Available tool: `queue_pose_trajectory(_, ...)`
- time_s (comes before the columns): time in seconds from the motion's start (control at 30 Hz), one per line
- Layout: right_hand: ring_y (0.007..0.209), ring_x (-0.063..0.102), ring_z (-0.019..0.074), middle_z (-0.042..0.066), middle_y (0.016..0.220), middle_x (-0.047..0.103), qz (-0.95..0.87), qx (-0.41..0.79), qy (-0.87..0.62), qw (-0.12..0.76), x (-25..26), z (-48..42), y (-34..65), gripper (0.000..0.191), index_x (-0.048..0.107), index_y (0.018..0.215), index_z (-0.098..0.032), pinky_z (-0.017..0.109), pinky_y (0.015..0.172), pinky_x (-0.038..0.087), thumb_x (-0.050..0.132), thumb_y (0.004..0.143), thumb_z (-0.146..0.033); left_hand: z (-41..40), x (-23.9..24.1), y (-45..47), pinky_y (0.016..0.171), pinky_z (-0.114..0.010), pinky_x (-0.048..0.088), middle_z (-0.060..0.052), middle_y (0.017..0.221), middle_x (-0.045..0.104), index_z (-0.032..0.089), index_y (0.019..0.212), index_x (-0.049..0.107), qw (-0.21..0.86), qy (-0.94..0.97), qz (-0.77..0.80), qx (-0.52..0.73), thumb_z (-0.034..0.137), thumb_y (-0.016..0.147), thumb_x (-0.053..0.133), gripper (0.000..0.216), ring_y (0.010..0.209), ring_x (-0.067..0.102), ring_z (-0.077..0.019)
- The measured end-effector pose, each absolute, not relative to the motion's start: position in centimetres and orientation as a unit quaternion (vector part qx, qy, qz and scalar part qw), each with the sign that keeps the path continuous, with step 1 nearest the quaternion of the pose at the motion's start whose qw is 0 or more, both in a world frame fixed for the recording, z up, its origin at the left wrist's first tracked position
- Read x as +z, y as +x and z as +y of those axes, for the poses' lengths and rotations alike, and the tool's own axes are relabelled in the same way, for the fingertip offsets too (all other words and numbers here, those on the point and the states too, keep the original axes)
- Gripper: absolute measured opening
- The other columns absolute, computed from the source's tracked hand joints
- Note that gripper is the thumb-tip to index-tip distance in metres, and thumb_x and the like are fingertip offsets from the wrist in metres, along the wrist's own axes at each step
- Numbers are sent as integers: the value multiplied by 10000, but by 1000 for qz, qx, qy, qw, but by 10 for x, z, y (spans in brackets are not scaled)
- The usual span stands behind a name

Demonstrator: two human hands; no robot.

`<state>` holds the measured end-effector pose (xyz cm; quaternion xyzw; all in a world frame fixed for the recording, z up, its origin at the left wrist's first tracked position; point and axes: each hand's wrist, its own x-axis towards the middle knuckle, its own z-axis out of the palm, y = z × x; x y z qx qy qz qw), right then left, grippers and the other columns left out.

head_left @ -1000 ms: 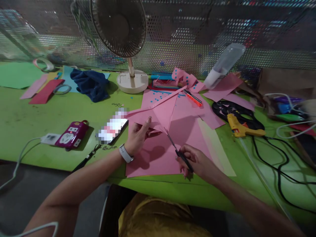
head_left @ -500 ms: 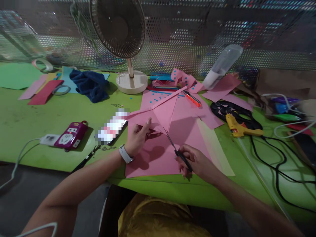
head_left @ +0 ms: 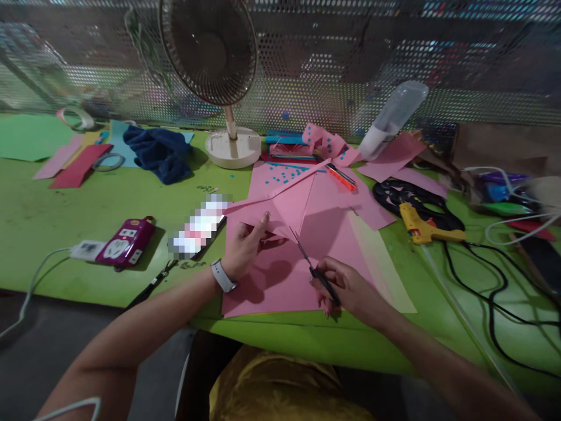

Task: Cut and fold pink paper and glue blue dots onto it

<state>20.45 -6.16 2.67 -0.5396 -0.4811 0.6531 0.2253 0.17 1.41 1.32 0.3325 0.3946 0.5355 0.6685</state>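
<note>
Pinched between the thumb and fingers of my left hand (head_left: 248, 245) is a folded piece of pink paper (head_left: 291, 204), raised a little above the pink sheets (head_left: 272, 292) on the table. My right hand (head_left: 339, 283) is closed round the black handles of a pair of scissors (head_left: 307, 252). The narrow blades point up and left, with their tips at the lower corner of the folded paper. Whether the paper lies between the blades is too small to tell. A pale yellow sheet (head_left: 383, 263) shows from under the pink ones at the right.
A lit phone (head_left: 199, 225) and a purple power socket block (head_left: 127, 242) lie left. A fan (head_left: 232, 149) stands behind, near a dark blue cloth (head_left: 160, 152). An orange cutter (head_left: 342, 177), a yellow glue gun (head_left: 427, 225) and black cords (head_left: 491, 292) are right.
Almost nothing differs. Both hands, the folded paper and the scissors keep nearly the same places, and the whole view has shifted very slightly.
</note>
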Motion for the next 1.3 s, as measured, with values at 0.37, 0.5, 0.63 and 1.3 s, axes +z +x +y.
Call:
queue_pose_trajectory(0.37,446,520,75,-46,603,575,-483,651,-542,221,26,-62,205,446,444,789,-210,196,413,437,723,716,-551,15,10,2,744,-360,625,29,555,509,140,544,519,666,340,405,527,514,670,782,474,566,618,-110)
queue_pose_trajectory(0.5,456,524,78,-48,597,570,-482,653,-539,226,26,-62,205,443,448,787,-211,196,418,442,731,712,-544,15,9,2,745,-360,627,31,558,489,153,547,512,659,338,413,530,525,657,788,476,570,618,-120)
queue_pose_trajectory(0.63,447,517,72,-53,592,569,-481,652,-541,225,26,-61,204,440,444,792,-212,191,415,438,722,722,-545,15,7,2,761,-373,625,49,538,459,152,543,489,656,341,414,531,522,681,772,486,544,594,-102)
queue_pose_trajectory(1.3,405,483,64,-59,580,563,-495,639,-544,226,23,-62,205,435,450,791,-215,190,390,419,695,740,-571,15,7,2,759,-363,623,53,547,472,134,524,511,667,341,398,530,506,652,793,483,561,602,-91)
